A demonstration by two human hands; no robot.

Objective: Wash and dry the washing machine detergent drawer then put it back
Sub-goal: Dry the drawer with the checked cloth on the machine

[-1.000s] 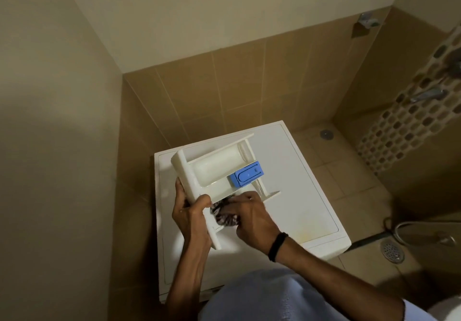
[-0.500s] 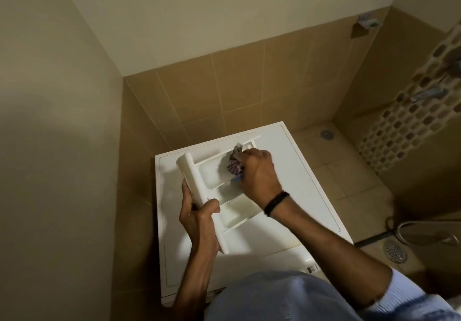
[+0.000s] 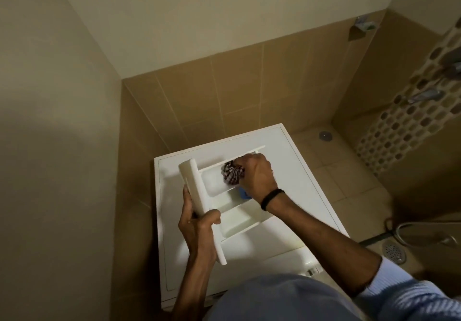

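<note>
Head view: one white detergent drawer, one patterned cloth, two hands, one washing machine. The drawer sits over the machine's top. The left hand curls round its front panel. The right hand bunches the cloth in curled fingers and presses it into the far compartment. A second ago that hand worked the near compartment and the blue insert showed whole; now the hand hides most of it. There is one black wristband, two floor drains to the right, and one hose by the nearer.
</note>
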